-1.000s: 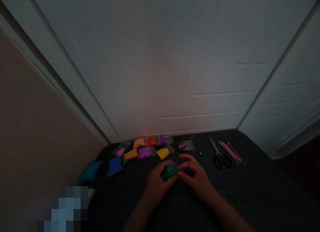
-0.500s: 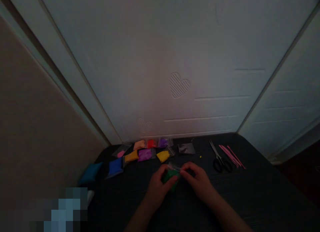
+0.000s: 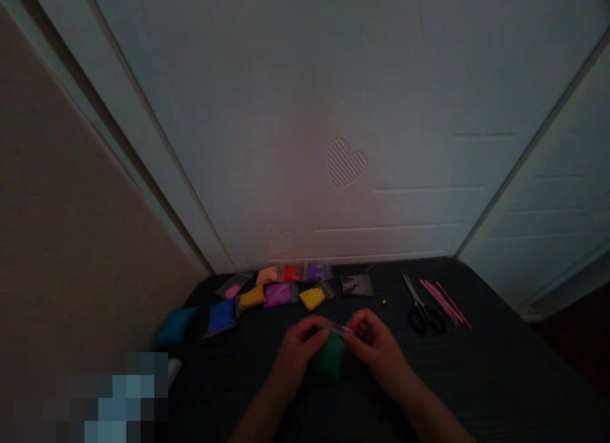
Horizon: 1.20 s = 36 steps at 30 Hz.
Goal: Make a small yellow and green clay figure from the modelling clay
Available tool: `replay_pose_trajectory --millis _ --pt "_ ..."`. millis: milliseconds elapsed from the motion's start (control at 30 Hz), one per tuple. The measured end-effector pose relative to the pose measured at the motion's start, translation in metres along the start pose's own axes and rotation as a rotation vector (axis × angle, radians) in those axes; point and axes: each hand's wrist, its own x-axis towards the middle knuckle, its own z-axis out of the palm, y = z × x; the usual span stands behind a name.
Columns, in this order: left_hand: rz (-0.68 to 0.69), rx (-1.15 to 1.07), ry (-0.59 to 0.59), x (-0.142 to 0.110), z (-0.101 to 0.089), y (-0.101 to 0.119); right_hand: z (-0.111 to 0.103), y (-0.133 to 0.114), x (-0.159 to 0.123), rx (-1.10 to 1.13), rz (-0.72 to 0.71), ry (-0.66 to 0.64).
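Note:
Both of my hands hold a small clear bag of green clay [image 3: 330, 356] just above a dark table [image 3: 500, 379]. My left hand [image 3: 298, 353] pinches the bag's top edge from the left, fingers closed. From the right, my right hand [image 3: 374, 344] pinches the same clear top strip, fingers closed. The green lump hangs below the two pinches, between my hands.
Several small bags of clay lie at the table's back: blue [image 3: 220, 316], orange-yellow [image 3: 251, 297], magenta [image 3: 277, 294], yellow [image 3: 311, 297], pink [image 3: 231, 291], red [image 3: 290, 273], purple [image 3: 313, 272], a dark one [image 3: 356, 285]. Black scissors [image 3: 419, 303] and pink tools [image 3: 444, 302] lie right. White panels stand behind.
The green bag has turned from lying between my hands to hanging upright. Both hands have shifted to pinch its clear top edge. The view tilted slightly downward.

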Motion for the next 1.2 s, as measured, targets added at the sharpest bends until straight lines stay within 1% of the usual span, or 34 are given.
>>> replay_pose_trajectory --millis 100,300,500,600,700,767,833,1000,1133,1200 --pt "0.003 0.015 -0.004 -0.001 0.002 0.003 -0.001 0.0 -0.002 -0.048 -0.015 -0.001" --pt "0.084 0.08 -0.027 -0.006 0.006 0.01 -0.005 0.0 -0.002 -0.257 0.026 -0.046" --pt "0.108 0.128 -0.028 -0.007 0.006 0.012 -0.003 0.0 -0.003 -0.375 -0.001 -0.045" --pt "0.081 0.121 -0.039 -0.007 0.007 0.012 -0.002 0.0 -0.003 -0.376 0.014 -0.042" --pt "0.013 0.098 -0.047 -0.007 0.007 0.012 -0.002 0.001 -0.002 -0.353 0.043 -0.038" --pt "-0.036 0.101 -0.019 -0.006 0.007 0.012 -0.002 0.002 -0.002 -0.335 0.046 -0.026" --pt "-0.056 0.131 0.011 -0.006 0.006 0.012 -0.002 0.003 -0.002 -0.319 0.045 -0.024" --pt "-0.009 0.166 -0.003 -0.006 0.005 0.012 -0.003 0.002 -0.002 -0.303 0.06 -0.047" --pt "0.046 0.209 -0.023 -0.005 0.006 0.009 -0.001 0.002 -0.002 -0.347 0.034 -0.044" --pt "0.053 0.227 -0.028 -0.005 0.007 0.007 -0.001 0.003 -0.002 -0.361 0.025 -0.038"
